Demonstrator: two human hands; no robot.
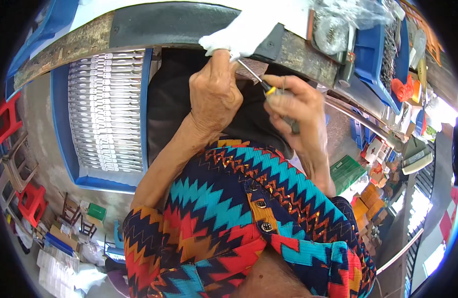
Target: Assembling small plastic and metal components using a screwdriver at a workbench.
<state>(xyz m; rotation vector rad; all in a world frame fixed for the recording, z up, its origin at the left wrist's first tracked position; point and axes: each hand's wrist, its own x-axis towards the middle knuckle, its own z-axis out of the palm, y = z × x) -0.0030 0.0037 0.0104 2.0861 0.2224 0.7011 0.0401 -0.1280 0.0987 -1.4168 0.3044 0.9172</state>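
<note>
green box (349, 172) low right; orange cartons (372, 197) below it; white packets (52, 270) bottom left

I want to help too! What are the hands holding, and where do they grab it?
The right hand grips a screwdriver by its handle. The left hand pinches a white plastic part at its lower edge.

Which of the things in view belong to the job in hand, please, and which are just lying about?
In use:
left hand on white plastic part
right hand holding yellow-collared screwdriver

Lying about:
blue tray of white strips
red plastic stools
green crate
</note>
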